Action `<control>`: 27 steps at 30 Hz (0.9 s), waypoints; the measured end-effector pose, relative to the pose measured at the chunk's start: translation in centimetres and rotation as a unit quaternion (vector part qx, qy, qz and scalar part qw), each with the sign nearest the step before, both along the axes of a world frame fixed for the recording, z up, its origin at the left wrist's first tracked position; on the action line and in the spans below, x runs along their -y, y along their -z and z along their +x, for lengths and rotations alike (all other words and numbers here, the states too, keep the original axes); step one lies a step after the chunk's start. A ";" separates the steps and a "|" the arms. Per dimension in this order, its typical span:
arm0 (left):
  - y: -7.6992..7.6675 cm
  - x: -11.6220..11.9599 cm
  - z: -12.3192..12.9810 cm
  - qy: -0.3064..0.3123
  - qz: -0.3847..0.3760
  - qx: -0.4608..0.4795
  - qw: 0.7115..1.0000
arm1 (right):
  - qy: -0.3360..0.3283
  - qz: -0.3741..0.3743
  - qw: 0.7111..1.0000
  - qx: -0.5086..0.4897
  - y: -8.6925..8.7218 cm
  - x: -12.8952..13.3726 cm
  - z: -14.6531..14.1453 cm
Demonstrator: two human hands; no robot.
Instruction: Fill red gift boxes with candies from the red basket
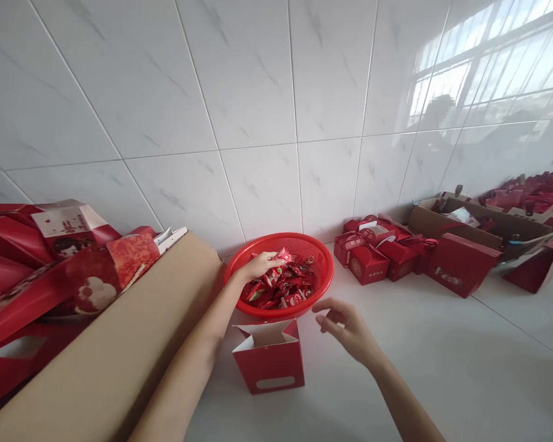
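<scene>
A round red plastic basket (325, 270) stands against the tiled wall, filled with small wrapped candies (276, 294) in mostly red wrappers. Over its left part reaches my left hand (262, 265), fingers closed on a pink-and-red wrapped candy (284, 255). Just right of the basket's front rim, my right hand (345, 325) hovers with its fingers curved and apart, nothing in them. Between my forearms a red gift box (271, 368) sits upright on the white surface, its top open and its pale inside showing.
At left, a large cardboard carton (156, 331) holds red boxes and paper bags (92, 276). Small closed red boxes (368, 261) stand right of the basket, beside a larger red box (461, 264). Farther right is an open cardboard box (520, 230), with more red packages (534, 190) behind.
</scene>
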State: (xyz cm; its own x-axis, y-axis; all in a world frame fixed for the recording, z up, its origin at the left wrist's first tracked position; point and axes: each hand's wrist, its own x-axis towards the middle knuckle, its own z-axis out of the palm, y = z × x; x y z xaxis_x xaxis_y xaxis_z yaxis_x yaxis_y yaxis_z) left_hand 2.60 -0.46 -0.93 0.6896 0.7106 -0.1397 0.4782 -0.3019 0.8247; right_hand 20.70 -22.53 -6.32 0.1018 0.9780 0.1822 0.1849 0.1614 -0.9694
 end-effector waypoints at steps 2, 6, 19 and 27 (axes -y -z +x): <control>-1.0 1.3 0.4 -0.019 -0.011 0.073 0.997 | 0.050 0.046 0.995 -0.069 -1.8 -1.3 -0.3; -3.2 3.8 1.8 -0.059 0.032 0.100 0.993 | 0.080 0.057 0.976 -0.192 -5.0 -4.9 -1.7; -0.8 0.3 2.7 -0.011 0.200 0.051 0.978 | 0.122 0.017 0.915 -0.384 -4.0 -12.6 -3.3; -0.2 -4.4 4.3 0.017 0.175 -0.024 0.984 | 0.225 0.049 0.847 -0.480 -3.2 -13.0 -2.7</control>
